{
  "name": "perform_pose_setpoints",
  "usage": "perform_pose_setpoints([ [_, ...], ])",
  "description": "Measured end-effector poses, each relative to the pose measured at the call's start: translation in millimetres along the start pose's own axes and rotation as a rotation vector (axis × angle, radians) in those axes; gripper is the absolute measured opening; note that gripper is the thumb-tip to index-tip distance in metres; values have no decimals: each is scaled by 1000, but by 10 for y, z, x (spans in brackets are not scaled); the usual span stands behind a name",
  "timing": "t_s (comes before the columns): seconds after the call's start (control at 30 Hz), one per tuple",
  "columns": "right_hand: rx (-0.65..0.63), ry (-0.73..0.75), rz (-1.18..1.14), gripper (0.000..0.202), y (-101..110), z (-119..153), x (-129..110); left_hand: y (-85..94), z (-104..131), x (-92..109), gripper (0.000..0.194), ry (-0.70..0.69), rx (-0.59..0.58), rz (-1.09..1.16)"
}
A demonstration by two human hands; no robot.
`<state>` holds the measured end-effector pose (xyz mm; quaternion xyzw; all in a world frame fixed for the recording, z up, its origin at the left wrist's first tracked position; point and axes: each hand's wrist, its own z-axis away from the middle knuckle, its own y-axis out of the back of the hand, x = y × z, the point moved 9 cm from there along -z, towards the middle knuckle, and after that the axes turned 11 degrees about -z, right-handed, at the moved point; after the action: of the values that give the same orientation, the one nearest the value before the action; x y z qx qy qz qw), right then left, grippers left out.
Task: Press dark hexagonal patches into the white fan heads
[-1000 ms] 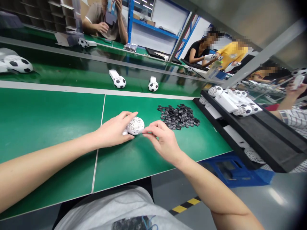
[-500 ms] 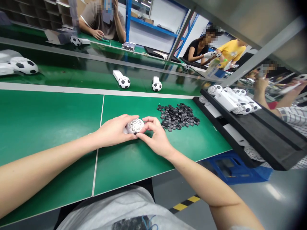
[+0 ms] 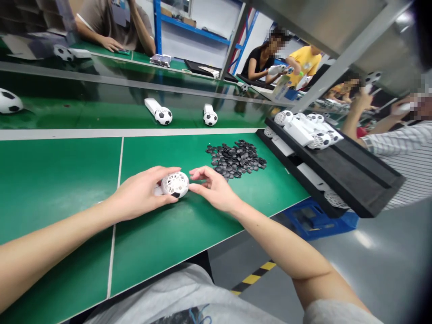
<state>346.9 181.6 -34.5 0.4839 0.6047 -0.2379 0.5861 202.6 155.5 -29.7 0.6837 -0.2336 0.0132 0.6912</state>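
A white football-shaped piece [image 3: 175, 183] with a lattice top and a black patch on its lower front is gripped by my left hand [image 3: 143, 191], thumb below and fingers above. Part of its white handle shows by the palm. My right hand [image 3: 216, 188] is just right of the ball, thumb and fingers apart, with nothing visible between them. Beyond that hand, a pile of small black pieces [image 3: 236, 158] lies on the green table [image 3: 151, 252].
Black trays [image 3: 367, 175] holding white ball pieces [image 3: 319, 140] stand at the right. Two football-headed pieces [image 3: 163, 115] [image 3: 210, 118] lie on the green strip behind the table's pale edge. Several people sit or stand beyond. A blue crate [image 3: 317, 220] is below the trays.
My right hand has drawn back from the ball and its fingers have parted. The ball in my left hand now shows more of its front. The camera view has shifted to the right.
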Motion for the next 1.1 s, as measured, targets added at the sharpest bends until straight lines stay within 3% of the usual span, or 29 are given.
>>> perform_pose_setpoints([
  [0.13,100,34,372,3,506,115,82,-11,2,28,58,38,-44,-86],
  [0.23,85,9,525,11,628,173,210,-38,-43,86,52,8,-72,-116],
  [0.57,-120,-100,767,11,451,8,174,-86,-115,92,62,-135,-14,-162],
  [0.8,-241,-344,600,14,477,-200,398,-63,-84,158,58,-177,-40,-174],
  [0.93,-237,-266,577,13,442,-183,314,-74,-68,156,58,-162,-45,-185],
  [1.1,-160,49,475,3,283,12,-85,-76,-56,182,58,-181,-23,-207],
])
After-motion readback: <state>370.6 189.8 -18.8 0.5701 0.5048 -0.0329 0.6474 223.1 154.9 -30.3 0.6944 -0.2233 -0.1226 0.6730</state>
